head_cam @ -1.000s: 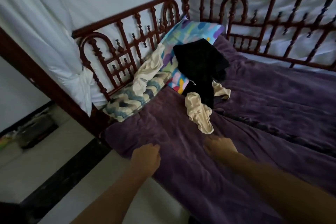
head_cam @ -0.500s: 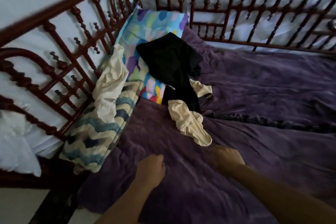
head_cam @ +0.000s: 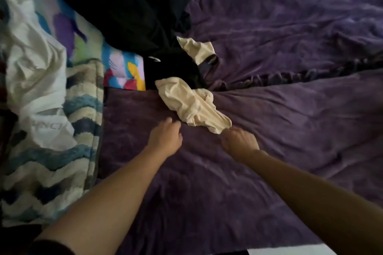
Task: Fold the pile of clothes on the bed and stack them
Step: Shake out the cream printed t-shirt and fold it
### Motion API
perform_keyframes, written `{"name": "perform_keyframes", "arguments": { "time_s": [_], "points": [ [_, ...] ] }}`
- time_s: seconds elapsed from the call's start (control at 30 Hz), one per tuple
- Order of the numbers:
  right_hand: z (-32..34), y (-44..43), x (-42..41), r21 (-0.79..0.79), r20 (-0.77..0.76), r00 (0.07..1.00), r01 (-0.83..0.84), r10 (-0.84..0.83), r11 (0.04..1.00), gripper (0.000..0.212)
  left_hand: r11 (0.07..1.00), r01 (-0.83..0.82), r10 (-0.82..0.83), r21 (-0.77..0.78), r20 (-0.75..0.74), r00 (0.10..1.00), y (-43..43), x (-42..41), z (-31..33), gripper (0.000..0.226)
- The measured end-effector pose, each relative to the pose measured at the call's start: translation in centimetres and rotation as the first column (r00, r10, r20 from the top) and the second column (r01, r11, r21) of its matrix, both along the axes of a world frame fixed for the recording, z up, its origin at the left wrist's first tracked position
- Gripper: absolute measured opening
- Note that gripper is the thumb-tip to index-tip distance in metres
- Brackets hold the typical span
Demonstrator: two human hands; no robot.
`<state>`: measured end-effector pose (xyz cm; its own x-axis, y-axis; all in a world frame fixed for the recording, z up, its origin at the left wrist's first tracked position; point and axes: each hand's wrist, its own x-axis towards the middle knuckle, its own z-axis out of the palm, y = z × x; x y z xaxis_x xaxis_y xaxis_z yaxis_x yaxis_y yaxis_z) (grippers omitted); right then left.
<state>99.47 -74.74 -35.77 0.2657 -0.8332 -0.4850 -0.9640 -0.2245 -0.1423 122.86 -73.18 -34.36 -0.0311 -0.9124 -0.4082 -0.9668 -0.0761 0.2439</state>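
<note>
— Looking at the purple bed (head_cam: pixel 290 130): black garment (head_cam: pixel 128 6) lying partly over the bright pillow (head_cam: pixel 122 72).
— Just in front, cream garment (head_cam: pixel 186 101) lying crumpled, touching it. Beside that, left grip (head_cam: pixel 165 137) hovering, fingers loosely curled, holding nothing. At the near tip, right grip (head_cam: pixel 238 141) touching; pinching or not, cannot tell.

clothes pile (head_cam: pixel 176 68) on blanket (head_cam: pixel 290 120), pillows (head_cam: pixel 83 99) at left

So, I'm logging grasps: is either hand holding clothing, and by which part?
The left hand holds nothing. The right hand meets the cream garment at its near tip; a grip cannot be told.
</note>
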Motion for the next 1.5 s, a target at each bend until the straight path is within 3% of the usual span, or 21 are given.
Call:
{"name": "perform_keyframes", "arguments": {
  "time_s": [0.2,0.27,0.37,0.53,0.67,0.77,0.83,0.97,1.07,1.13,1.2,1.3,1.4,1.5],
  "points": [
    [-8.3,-3.5,2.7,0.014,0.078,0.997,0.025,-0.026,1.0,0.058,0.974,0.182,-0.164,-0.138,0.132,0.978,-7.7,-2.2,-7.7,0.073],
    [-10.4,-4.1,2.5,-0.02,0.071,0.997,0.009,-0.008,1.0,0.054,0.972,0.203,-0.182,-0.118,0.17,0.968,-9.0,-2.1,-9.4,0.054],
    [-11.6,-4.3,0.9,-0.04,0.028,0.999,0.023,-0.022,0.999,0.032,0.972,0.14,-0.125,-0.19,0.091,0.988,-8.2,-0.7,-9.9,0.024],
    [-9.0,-2.1,-1.6,-0.118,0.232,0.973,0.026,0.002,0.993,0.019,0.985,-0.069,0.061,-0.159,-0.056,0.997,-1.0,2.0,-6.7,0.032],
    [-6.9,2.5,-3.6,0.005,0.243,0.965,-0.101,0.097,0.995,0.023,0.982,-0.146,0.144,-0.123,-0.031,0.989,3.6,3.1,-4.8,0.041],
    [-6.5,5.7,-3.9,0.126,0.19,0.969,-0.185,0.159,0.975,0.028,0.988,-0.151,0.15,0.016,0.056,0.987,7.0,2.6,-4.6,0.046],
    [-6.3,8.0,-3.6,0.237,0.106,0.961,-0.274,0.256,0.932,0.033,0.983,-0.113,0.096,0.145,0.124,0.988,9.3,2.1,-4.8,0.041],
    [-5.0,12.0,-3.1,0.381,0.09,0.932,-0.358,0.351,0.852,0.037,0.933,-0.161,0.102,0.321,0.194,0.976,13.0,1.6,-4.1,0.022],
    [-4.2,12.7,-2.9,0.439,0.048,0.923,-0.363,0.382,0.822,0.042,0.913,-0.2,0.142,0.355,0.183,0.973,14.6,2.2,-2.4,0.012],
    [-3.6,11.8,-2.3,0.446,0.025,0.917,-0.366,0.398,0.817,0.043,0.903,-0.295,0.273,0.313,0.114,0.955,15.0,3.2,-0.8,0.008],
    [-2.6,9.8,-1.0,0.402,0.04,0.946,-0.311,0.323,0.861,0.04,0.861,-0.446,0.472,0.244,-0.056,0.88,14.7,4.9,1.5,0.006],
    [0.2,5.1,1.9,0.235,0.235,0.971,-0.003,-0.054,0.972,0.03,0.793,-0.602,0.601,0.088,-0.27,0.752,13.3,7.9,6.3,0.013],
    [5.2,-0.9,5.6,0.189,0.572,0.747,0.283,-0.34,0.94,0.026,0.718,-0.689,0.603,-0.098,-0.408,0.686,11.8,10.3,11.9,0.028],
    [12.7,-6.2,9.3,0.159,0.751,0.563,0.352,-0.344,0.923,0.027,0.631,-0.734,0.576,-0.252,-0.482,0.661,10.1,11.7,17.8,0.028]
  ]
}}
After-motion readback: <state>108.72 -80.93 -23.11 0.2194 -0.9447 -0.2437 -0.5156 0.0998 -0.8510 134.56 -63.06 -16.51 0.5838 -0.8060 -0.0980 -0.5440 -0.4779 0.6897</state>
